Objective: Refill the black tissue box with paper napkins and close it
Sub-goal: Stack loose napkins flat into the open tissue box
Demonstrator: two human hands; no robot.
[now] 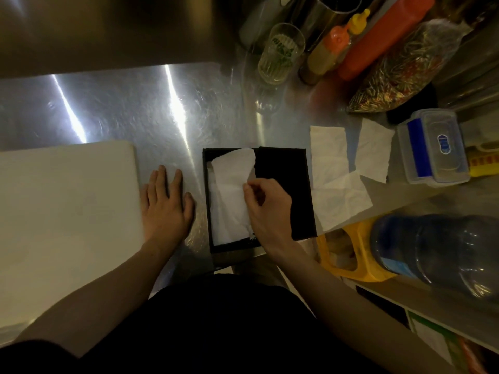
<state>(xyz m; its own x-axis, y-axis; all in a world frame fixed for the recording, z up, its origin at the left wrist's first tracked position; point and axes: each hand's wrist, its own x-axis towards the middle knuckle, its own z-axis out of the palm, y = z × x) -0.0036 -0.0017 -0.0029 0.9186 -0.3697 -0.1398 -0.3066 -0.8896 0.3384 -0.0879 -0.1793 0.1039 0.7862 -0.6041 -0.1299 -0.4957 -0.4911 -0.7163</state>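
Note:
The black tissue box (289, 168) sits open on the steel counter near its front edge. White paper napkins (229, 195) fill its left half, and one napkin sticks up over the far rim. My right hand (267, 209) is over the box, its fingers pinched on the right edge of the top napkin. My left hand (166, 203) lies flat on the counter just left of the box, fingers spread, holding nothing. Three loose napkins (328, 155) lie on the counter right of the box. A black lid half covers the box's right side.
A white cutting board (64, 201) lies at the left. At the back right stand a glass (280, 52), sauce bottles (332, 52) and a bag of dried chillies (405, 66). A clear lidded container (434, 147) is far right. A large water bottle (437, 252) sits below the counter edge.

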